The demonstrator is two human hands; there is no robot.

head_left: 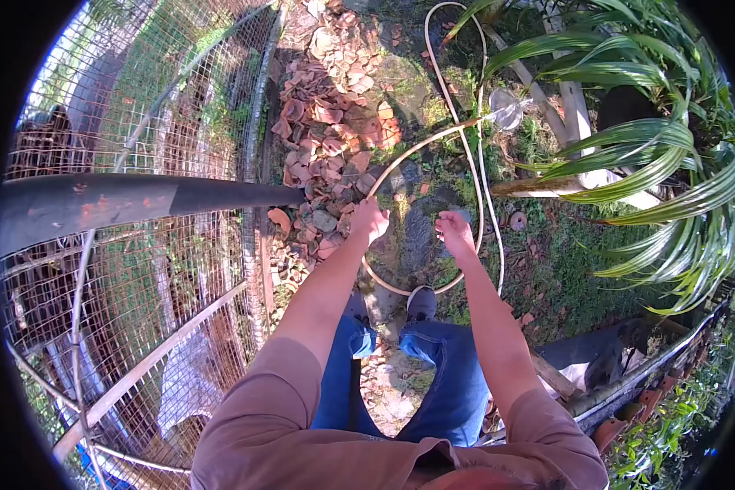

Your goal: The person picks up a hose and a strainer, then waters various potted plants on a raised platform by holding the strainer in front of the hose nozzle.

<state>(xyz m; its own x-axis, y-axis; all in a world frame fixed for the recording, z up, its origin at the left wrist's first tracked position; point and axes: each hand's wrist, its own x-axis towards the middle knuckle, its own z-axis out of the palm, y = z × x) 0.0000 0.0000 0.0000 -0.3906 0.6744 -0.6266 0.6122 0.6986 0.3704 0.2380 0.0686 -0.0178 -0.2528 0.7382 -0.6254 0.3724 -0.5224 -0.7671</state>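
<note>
My left hand [370,221] is closed around a pale yellow garden hose [417,149]. From there the hose arcs up and right toward a whitish, translucent round shape [506,110]. Below the hand it loops round near my shoes. My right hand [456,232] hangs in front of me to the right, fingers half curled with a small gap at the thumb, nothing visible in them. Another stretch of the hose [475,175] runs down just right of that hand and passes behind the wrist.
Broken clay tiles [327,122] are heaped along a wire mesh fence [212,171] on the left. A dark pole [163,204] crosses the fence. Striped long-leaved plants [653,139] overhang the right side above wooden posts [576,114]. A low wall edge [629,396] lies lower right.
</note>
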